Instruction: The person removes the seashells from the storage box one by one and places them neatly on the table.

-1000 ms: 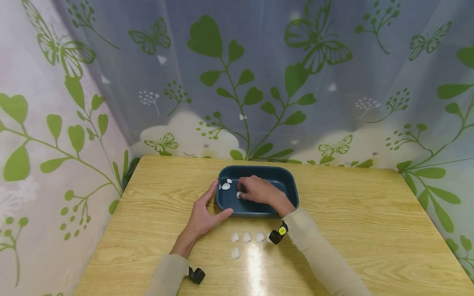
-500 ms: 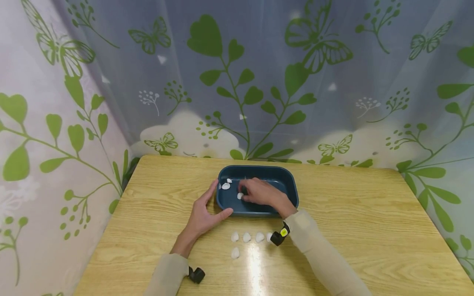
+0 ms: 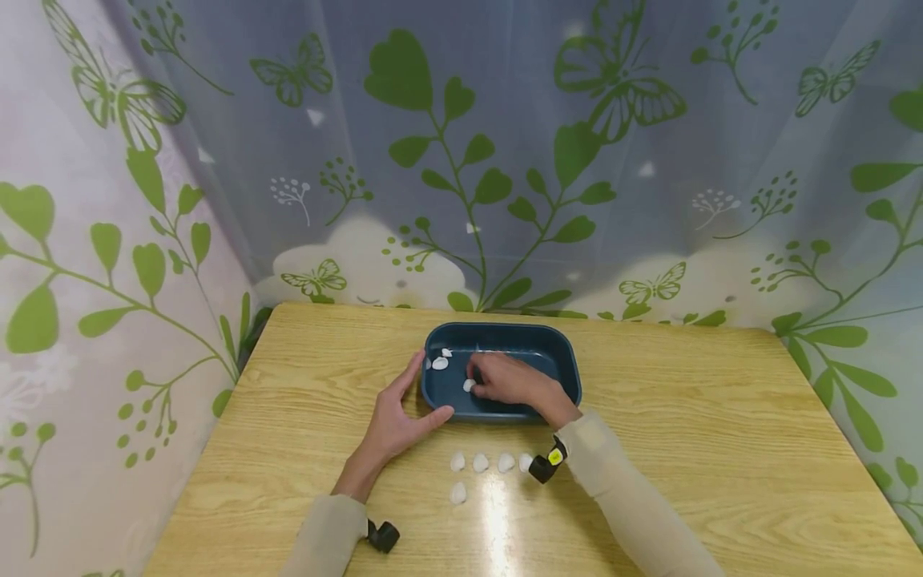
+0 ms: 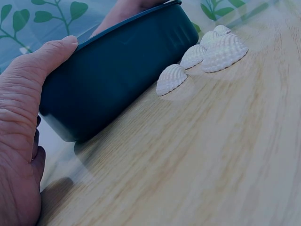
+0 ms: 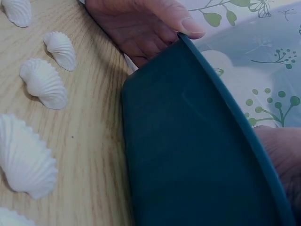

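A dark blue rectangular basin (image 3: 555,361) stands on the wooden table. My left hand (image 3: 397,418) holds its near left corner, thumb over the front rim and the other fingers along the left end. Inside the basin, my right hand (image 3: 510,380) pinches a small white seashell (image 3: 469,385) between thumb and fingertips. A few white shells (image 3: 440,363) lie at the basin's left end. In the right wrist view the basin's front wall (image 5: 188,141) hides the shell, and only part of the right hand (image 5: 282,153) shows over the rim.
On the table (image 3: 685,449) in front of the basin, several ribbed white shells (image 3: 481,463) form a row, with one shell (image 3: 457,493) below its left end. A patterned curtain (image 3: 505,160) hangs behind the table. Each wrist wears a black camera (image 3: 383,537).
My right hand has shifted slightly right and toward me inside the basin, its fingers moving about the shell, which has come along a little. My left hand stays put on the basin.
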The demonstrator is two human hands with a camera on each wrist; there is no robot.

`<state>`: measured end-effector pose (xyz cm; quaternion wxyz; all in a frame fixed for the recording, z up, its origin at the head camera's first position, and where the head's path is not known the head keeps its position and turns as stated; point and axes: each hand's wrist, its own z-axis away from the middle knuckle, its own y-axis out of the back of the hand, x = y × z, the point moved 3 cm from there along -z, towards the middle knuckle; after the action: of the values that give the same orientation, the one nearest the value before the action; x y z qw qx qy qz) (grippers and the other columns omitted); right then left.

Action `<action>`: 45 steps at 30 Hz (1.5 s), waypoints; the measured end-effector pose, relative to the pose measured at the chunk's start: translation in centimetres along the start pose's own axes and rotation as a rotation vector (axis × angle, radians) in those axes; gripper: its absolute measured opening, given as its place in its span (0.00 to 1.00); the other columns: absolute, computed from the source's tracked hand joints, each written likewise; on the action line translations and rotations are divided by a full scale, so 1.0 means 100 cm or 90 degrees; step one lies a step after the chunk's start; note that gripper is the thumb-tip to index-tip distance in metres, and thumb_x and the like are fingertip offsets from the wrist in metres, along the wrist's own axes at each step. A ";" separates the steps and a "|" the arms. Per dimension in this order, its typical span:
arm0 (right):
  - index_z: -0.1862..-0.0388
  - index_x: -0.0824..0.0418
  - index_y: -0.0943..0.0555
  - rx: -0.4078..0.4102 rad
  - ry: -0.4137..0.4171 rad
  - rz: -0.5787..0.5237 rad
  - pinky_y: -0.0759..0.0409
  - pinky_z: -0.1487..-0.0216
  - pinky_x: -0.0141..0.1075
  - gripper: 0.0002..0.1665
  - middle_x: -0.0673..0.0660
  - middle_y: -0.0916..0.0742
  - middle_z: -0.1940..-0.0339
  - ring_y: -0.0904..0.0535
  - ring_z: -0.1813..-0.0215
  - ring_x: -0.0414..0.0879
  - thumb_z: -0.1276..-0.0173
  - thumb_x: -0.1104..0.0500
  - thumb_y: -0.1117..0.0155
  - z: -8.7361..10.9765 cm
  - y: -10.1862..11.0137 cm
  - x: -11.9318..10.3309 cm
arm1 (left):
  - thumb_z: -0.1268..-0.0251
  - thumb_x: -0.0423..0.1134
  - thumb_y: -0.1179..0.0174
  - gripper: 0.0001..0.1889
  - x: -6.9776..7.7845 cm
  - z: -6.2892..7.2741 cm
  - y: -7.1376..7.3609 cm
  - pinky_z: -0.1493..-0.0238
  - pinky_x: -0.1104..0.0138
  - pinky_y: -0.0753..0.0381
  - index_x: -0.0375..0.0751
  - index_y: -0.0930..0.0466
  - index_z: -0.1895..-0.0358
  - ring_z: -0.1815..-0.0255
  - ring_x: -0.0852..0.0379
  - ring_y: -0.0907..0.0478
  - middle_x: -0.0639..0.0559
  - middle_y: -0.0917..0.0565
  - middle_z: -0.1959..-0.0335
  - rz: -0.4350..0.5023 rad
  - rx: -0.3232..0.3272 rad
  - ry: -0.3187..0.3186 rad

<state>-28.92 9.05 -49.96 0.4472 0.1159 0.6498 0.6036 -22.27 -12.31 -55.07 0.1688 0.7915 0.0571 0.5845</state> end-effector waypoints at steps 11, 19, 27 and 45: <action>0.48 0.62 0.19 0.005 -0.002 -0.024 0.22 0.58 0.38 0.10 0.50 0.17 0.66 0.27 0.67 0.41 0.22 0.59 0.35 0.012 0.004 -0.004 | 0.40 0.50 0.22 0.51 -0.002 0.001 0.000 0.20 0.49 0.40 0.55 0.43 0.16 0.17 0.53 0.43 0.56 0.38 0.18 -0.002 0.000 0.002; 0.48 0.61 0.20 0.015 0.016 -0.056 0.28 0.69 0.32 0.10 0.47 0.22 0.76 0.29 0.76 0.37 0.22 0.60 0.34 0.028 0.016 -0.014 | 0.41 0.50 0.22 0.52 0.000 0.000 0.000 0.20 0.49 0.40 0.52 0.43 0.16 0.17 0.52 0.43 0.55 0.38 0.17 -0.002 0.002 -0.007; 0.47 0.60 0.21 0.031 0.042 -0.060 0.29 0.71 0.30 0.10 0.46 0.23 0.76 0.30 0.77 0.36 0.23 0.59 0.34 0.043 0.025 -0.025 | 0.41 0.49 0.22 0.52 -0.001 0.000 0.000 0.20 0.49 0.40 0.51 0.42 0.16 0.17 0.52 0.43 0.54 0.38 0.18 0.000 0.006 -0.008; 0.46 0.60 0.21 0.035 0.049 -0.086 0.34 0.76 0.29 0.10 0.43 0.27 0.81 0.36 0.81 0.34 0.22 0.59 0.35 0.080 0.029 -0.051 | 0.42 0.50 0.22 0.52 0.001 0.001 0.000 0.20 0.48 0.40 0.51 0.42 0.16 0.17 0.50 0.43 0.54 0.39 0.17 -0.001 0.005 -0.007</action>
<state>-21.39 11.71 -44.14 0.4584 0.0610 0.6888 0.5582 -22.18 -12.32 -54.98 0.1664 0.7953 0.0595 0.5799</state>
